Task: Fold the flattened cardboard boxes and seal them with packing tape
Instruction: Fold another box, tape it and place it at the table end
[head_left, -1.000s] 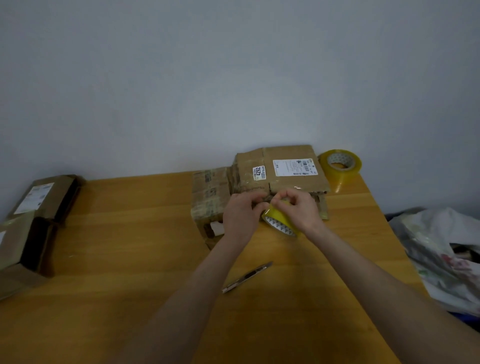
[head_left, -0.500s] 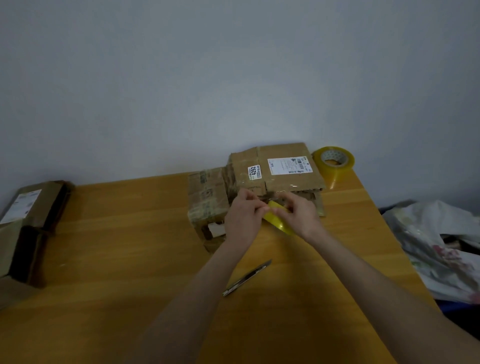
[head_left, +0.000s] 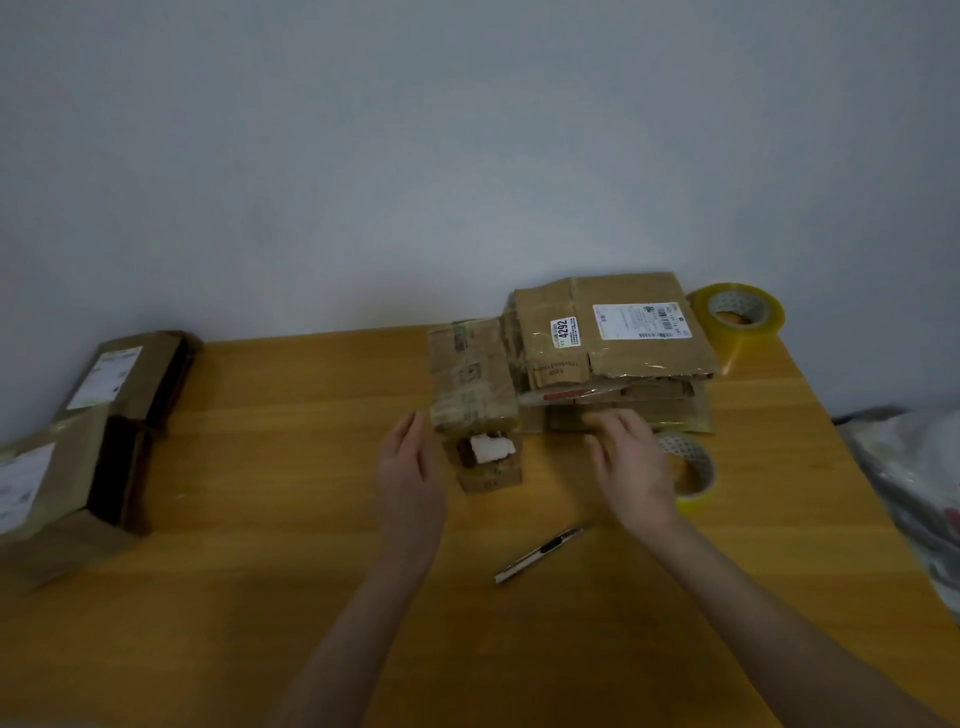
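Where hands (head_left: 410, 467) spread, creased cardboard (head_left: 613, 338)

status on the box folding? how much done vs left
Done: two assembled boxes stand at the table's left edge. In hand: nothing; the left hand and right hand hover open either side of a small taped box, with a tape roll lying behind the right hand. Left: the stack of flattened boxes by the wall, unfolded.

Both forearms are extended forward from the near edge. The left hand (head_left: 410, 467) is held open, fingers together; the right hand (head_left: 631, 467) is spread open, palm down, nothing grasped.
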